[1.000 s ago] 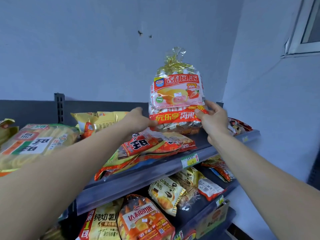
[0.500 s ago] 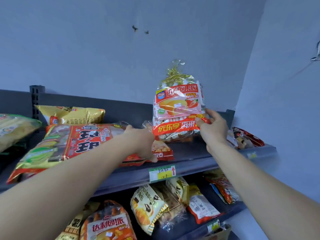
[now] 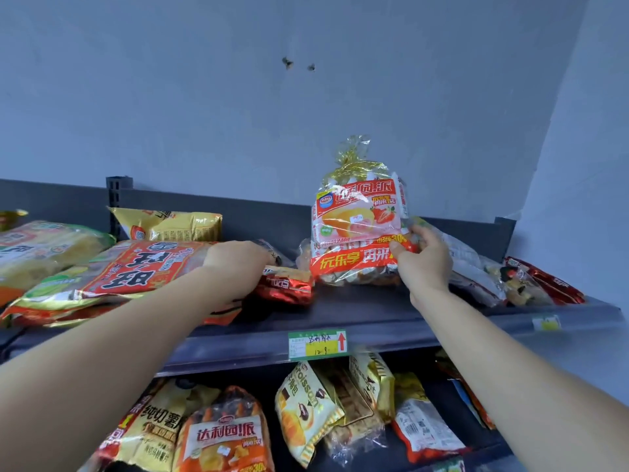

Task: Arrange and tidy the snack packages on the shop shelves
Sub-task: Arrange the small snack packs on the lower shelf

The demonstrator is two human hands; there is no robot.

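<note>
Nearest, under the top shelf [image 3: 238, 349]: chips bag [image 3: 153, 427] at left, orange bag [image 3: 224, 437] just beside it. Croissant bag [image 3: 306, 403] in the middle, clear pack [image 3: 354, 427] touching it, white pack [image 3: 425, 427] to the right. All lean or lie, overlapping. Both forearms reach up over them to the top shelf. Price tag [image 3: 318, 345] sits mid front edge of that shelf, second tag [image 3: 546, 323] at right.

On the top shelf, left hand [image 3: 238, 264] is palm down over the right end of a red flat pack [image 3: 136, 270]. Its fingers bend away and the tips are hidden, so cannot tell if it grips or only rests. Small red pack [image 3: 286, 284] lies just right of that hand.

Right hand [image 3: 422, 264] grips the pie bag [image 3: 357, 216] at its lower right edge, thumb on the front red band, fingers curled behind. Pie bag stands upright on the top shelf, middle-right, gold tie on top, printed front facing near.

Right of it, pale packs [image 3: 476, 277] lie flat, then a red wrapper [image 3: 551, 284] at far right. At left, a cracker pack [image 3: 41, 247] lies beside the flat pack.

Farther back, a yellow bag [image 3: 170, 226] leans on the back panel [image 3: 265, 216]. Behind is the wall [image 3: 204, 97] with two dark marks [image 3: 287, 63].
</note>
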